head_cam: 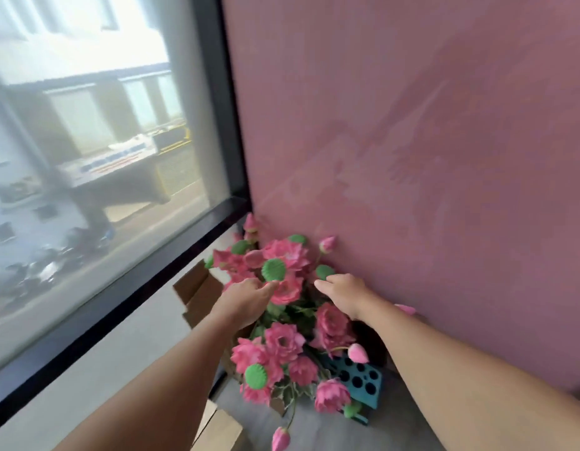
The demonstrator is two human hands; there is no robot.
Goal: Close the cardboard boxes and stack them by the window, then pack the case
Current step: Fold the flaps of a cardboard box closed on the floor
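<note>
Cardboard flaps (197, 288) are seen in the corner between the window (87, 157) and the pink wall (412, 141), under a bunch of pink flowers (283, 343).

Two brown flaps stand open at the left of the flowers, beside the window's dark frame; a third cardboard piece (220, 431) lies at the bottom edge. Both hands are laid on the flowers: the left hand (249, 301) and the right hand (342, 294), fingers loosely extended, nothing seen pinched. One teal holed block (360, 379) lies under the blooms. At least four green seed pods are counted.
</note>
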